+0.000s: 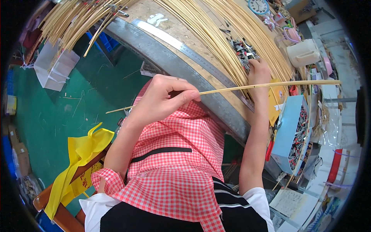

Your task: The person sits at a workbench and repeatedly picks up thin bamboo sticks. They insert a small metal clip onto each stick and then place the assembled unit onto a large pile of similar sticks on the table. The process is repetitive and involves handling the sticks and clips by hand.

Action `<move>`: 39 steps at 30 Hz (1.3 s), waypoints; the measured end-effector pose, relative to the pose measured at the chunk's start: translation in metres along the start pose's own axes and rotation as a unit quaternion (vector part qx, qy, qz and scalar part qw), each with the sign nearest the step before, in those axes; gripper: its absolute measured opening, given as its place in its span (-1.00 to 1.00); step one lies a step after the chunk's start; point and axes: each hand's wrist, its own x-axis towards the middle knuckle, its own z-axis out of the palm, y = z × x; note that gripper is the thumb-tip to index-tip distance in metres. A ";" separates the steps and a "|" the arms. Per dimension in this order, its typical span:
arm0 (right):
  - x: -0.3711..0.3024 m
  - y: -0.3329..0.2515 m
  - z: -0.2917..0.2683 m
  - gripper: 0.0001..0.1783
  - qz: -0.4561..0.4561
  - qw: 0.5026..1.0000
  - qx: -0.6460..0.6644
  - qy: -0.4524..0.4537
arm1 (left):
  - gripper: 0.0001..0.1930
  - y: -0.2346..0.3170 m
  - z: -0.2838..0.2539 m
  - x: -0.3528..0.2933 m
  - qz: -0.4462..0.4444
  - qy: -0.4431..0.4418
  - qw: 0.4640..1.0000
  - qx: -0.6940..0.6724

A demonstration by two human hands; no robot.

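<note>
My left hand (pixel 164 96) is closed around a long thin bamboo strip (pixel 228 89), pinched between thumb and fingers above my lap. The strip runs across to the right, passing over my right wrist, and its other end sticks out left of my left forearm. My right hand (pixel 259 72) reaches over the workbench to a pile of small black, grey and red clips (pixel 242 49). Its fingers are curled together at the pile's near edge; whatever lies between the fingertips is hidden.
Long bamboo strips (pixel 193 29) flank the clips, and another bundle (pixel 77 23) overhangs the bench's left end. A steel ruler (pixel 181 47) lies along the front metal edge (pixel 154 52). At right stands a blue box (pixel 288 127) of clips; a chair (pixel 62 218) with yellow cloth is lower left.
</note>
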 end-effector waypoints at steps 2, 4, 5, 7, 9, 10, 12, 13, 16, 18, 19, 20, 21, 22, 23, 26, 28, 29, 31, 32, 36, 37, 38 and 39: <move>-0.010 -0.006 -0.009 -0.82 0.062 0.989 0.134 -0.008 | -0.84 -0.001 0.000 0.001 0.020 0.006 0.999 0.024; -0.024 -0.014 -0.020 -0.78 0.127 0.956 0.265 -0.015 | -0.85 -0.001 0.001 0.002 0.018 0.008 0.999 0.037; -0.031 -0.023 -0.027 -0.72 0.115 0.940 0.315 -0.066 | -0.85 -0.002 0.001 0.001 0.007 0.008 0.999 0.037; -0.057 -0.048 -0.027 -0.71 0.180 0.885 0.415 -0.109 | -0.85 -0.003 0.001 0.001 -0.006 0.008 0.999 0.042; -0.074 -0.064 -0.023 -0.71 -0.031 0.975 0.214 -0.056 | -0.85 -0.007 0.003 0.000 -0.007 0.016 0.998 0.053; -0.079 -0.076 -0.027 -0.72 -0.031 0.978 0.183 -0.095 | -0.85 -0.006 0.003 0.001 -0.002 0.017 0.998 0.061; -0.091 -0.080 -0.019 -0.72 -0.003 0.969 0.220 -0.108 | -0.85 -0.004 0.004 0.002 0.006 0.018 0.997 0.077; -0.091 -0.079 -0.020 -0.72 -0.008 0.970 0.220 -0.106 | -0.85 -0.004 0.004 0.002 0.001 0.022 0.997 0.072; -0.091 -0.080 -0.025 -0.70 -0.015 0.969 0.228 -0.095 | -0.85 -0.006 0.005 0.002 -0.009 0.027 0.997 0.068; -0.088 -0.086 -0.032 -0.70 -0.013 0.966 0.246 -0.077 | -0.85 -0.008 0.004 0.001 -0.008 0.024 0.996 0.084; -0.089 -0.087 -0.030 -0.71 -0.026 0.970 0.230 -0.081 | -0.85 -0.009 0.005 0.001 -0.010 0.024 0.996 0.082; -0.091 -0.088 -0.028 -0.72 -0.040 0.972 0.213 -0.085 | -0.85 -0.009 0.006 0.001 -0.013 0.023 0.996 0.080; -0.092 -0.088 -0.026 -0.72 -0.055 0.975 0.197 -0.089 | -0.85 -0.008 0.006 0.002 -0.014 0.024 0.997 0.078; -0.092 -0.088 -0.025 -0.72 -0.049 0.976 0.194 -0.081 | -0.86 -0.007 0.006 0.002 -0.012 0.022 0.996 0.080; -0.093 -0.087 -0.024 -0.72 -0.043 0.978 0.192 -0.074 | -0.86 -0.005 0.007 0.002 -0.010 0.020 0.996 0.083; -0.094 -0.087 -0.020 -0.75 -0.045 0.983 0.171 -0.045 | -0.88 -0.004 0.009 0.002 0.006 0.028 0.996 0.087; -0.099 -0.091 -0.023 -0.78 0.009 0.972 0.227 -0.053 | -0.89 -0.007 0.011 0.001 0.022 0.034 0.995 0.092; -0.102 -0.097 -0.029 -0.79 0.065 0.952 0.292 -0.071 | -0.90 -0.009 0.012 0.001 0.031 0.036 0.994 0.098; -0.112 -0.098 -0.031 -0.79 0.112 0.904 0.405 -0.079 | -0.90 -0.009 0.014 0.001 0.048 0.034 0.992 0.110; -0.116 -0.101 -0.034 -0.78 0.121 0.876 0.456 -0.096 | -0.90 -0.008 0.015 0.001 0.055 0.034 0.991 0.117; -0.121 -0.118 -0.038 -0.77 0.115 0.814 0.560 -0.100 | -0.91 -0.009 0.021 0.001 0.087 0.041 0.986 0.137; -0.121 -0.120 -0.037 -0.77 0.105 0.818 0.558 -0.094 | -0.91 -0.008 0.022 0.001 0.088 0.043 0.986 0.134; -0.120 -0.121 -0.037 -0.77 0.095 0.822 0.555 -0.087 | -0.91 -0.007 0.023 0.001 0.089 0.045 0.986 0.131; -0.121 -0.120 -0.037 -0.77 0.104 0.817 0.560 -0.087 | -0.92 -0.007 0.023 0.001 0.089 0.047 0.987 0.128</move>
